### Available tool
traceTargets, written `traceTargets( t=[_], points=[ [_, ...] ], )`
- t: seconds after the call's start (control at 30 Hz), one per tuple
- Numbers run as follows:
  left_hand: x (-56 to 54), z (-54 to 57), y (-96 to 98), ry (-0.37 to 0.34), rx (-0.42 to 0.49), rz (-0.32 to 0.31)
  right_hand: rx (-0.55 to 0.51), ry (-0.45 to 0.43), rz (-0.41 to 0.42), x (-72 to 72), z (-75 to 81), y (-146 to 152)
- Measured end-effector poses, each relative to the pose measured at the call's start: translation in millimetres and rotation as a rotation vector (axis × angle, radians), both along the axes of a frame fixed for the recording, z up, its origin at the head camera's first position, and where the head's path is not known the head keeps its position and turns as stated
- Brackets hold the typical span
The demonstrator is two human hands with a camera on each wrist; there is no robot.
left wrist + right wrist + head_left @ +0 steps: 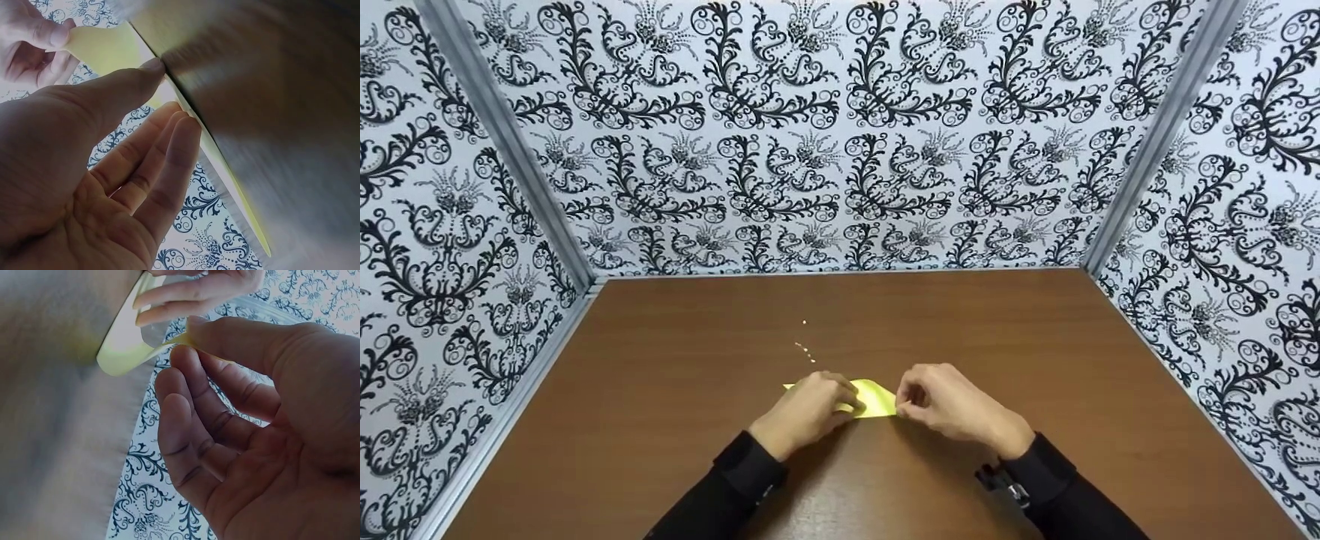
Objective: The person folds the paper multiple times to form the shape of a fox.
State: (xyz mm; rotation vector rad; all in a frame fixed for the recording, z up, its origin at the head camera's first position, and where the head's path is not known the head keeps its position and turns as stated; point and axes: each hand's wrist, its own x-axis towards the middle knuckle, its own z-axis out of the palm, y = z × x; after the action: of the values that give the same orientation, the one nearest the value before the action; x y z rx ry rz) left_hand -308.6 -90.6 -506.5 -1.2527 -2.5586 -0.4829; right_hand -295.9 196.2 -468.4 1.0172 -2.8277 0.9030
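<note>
A yellow sheet of paper point(876, 399) lies on the brown table, its right part bent up in a curl. My left hand point(808, 407) rests on the left part of the sheet and covers much of it. In the left wrist view, the thumb and the fairly straight fingertips point(185, 121) press the paper against the tabletop. At the right end, my right hand point(956, 405) pinches a corner of the sheet between thumb and index finger. The right wrist view shows the paper point(121, 354) looping up from the table to that pinch.
Small white specks point(805, 349) lie on the wooden table point(697, 322) beyond the left hand. Black-and-white patterned panels point(840, 150) enclose the table at the back and both sides, with grey metal posts point(1170, 127) in the corners.
</note>
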Motion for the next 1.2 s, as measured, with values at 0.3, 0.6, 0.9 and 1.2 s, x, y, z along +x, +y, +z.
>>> traceTargets(
  t=[0.3,0.6,0.9,1.2],
  points=[
    [-1.4,-0.1,0.1,-0.098,0.048,0.029,-0.012,0.070,0.097,2.3,-13.7,-6.1],
    [-4.6,1.3,-0.9,-0.189,0.060,0.059,0.018,0.063,0.155,4.7,-19.6,-11.1],
    [-6.9,2.4,-2.5,-0.209,0.080,0.034,0.065,0.061,0.196,4.0,-23.7,-13.9],
    [-5.3,1.1,-3.7,-0.183,0.101,-0.023,0.061,0.062,0.217,4.1,-28.7,-19.4]
  ],
)
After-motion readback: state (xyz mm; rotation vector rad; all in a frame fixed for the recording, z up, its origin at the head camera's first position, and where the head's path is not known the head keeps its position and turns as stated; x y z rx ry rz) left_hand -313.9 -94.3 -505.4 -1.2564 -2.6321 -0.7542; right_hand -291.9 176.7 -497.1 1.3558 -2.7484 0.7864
